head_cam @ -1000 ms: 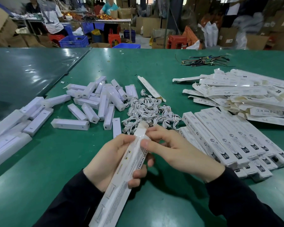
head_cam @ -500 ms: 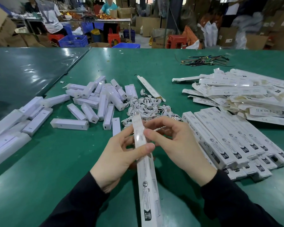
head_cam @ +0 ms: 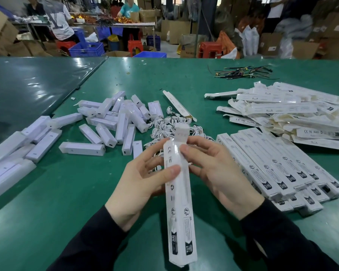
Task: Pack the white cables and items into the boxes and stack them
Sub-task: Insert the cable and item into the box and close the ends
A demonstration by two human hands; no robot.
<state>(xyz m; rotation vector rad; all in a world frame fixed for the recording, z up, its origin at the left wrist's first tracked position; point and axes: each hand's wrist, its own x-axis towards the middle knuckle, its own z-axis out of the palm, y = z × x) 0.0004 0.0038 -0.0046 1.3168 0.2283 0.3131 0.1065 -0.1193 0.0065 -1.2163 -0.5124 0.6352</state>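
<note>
A long white printed box (head_cam: 179, 202) stands nearly upright between my hands above the green table (head_cam: 184, 85), its top flap sticking up open. My left hand (head_cam: 139, 184) grips its upper part, thumb across the front. My right hand (head_cam: 215, 171) holds the same end from the right, fingertips pinching near the flap. Behind the box lies a tangle of coiled white cables (head_cam: 170, 128). Left of the cables is a heap of short white plastic items (head_cam: 117, 118). Closed packed boxes (head_cam: 272, 165) lie side by side at my right.
Flat unfolded box sleeves (head_cam: 282, 114) are piled at the far right. One loose sleeve (head_cam: 178, 107) lies beyond the cables. Longer white units (head_cam: 10, 159) sit at the left edge. A bundle of dark wires (head_cam: 243, 72) lies far back. People work at tables behind.
The box has been turned from slanting left to nearly upright and rotated, its printed side now facing me. Both hands shifted along its top end and the flap now stands up.
</note>
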